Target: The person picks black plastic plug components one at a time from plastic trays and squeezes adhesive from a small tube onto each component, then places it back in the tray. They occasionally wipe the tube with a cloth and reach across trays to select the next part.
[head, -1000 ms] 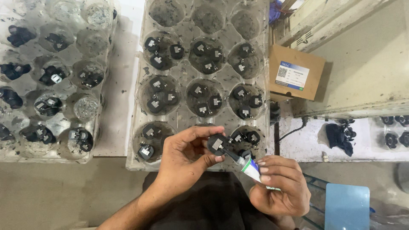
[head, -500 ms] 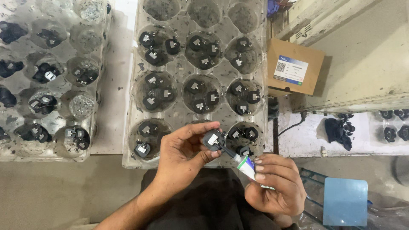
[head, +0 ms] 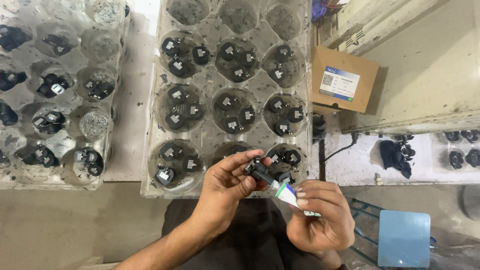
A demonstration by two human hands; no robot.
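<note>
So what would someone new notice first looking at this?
First the two hands at bottom centre: the left hand pinches a small black part while the right hand points a small tube at it. Right behind them lies a clear tray whose round wells hold more black parts, with a second tray at far left. A cardboard box stands to the right.

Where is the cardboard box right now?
In the head view, the cardboard box sits upper right, just right of the clear tray, above both hands.
</note>
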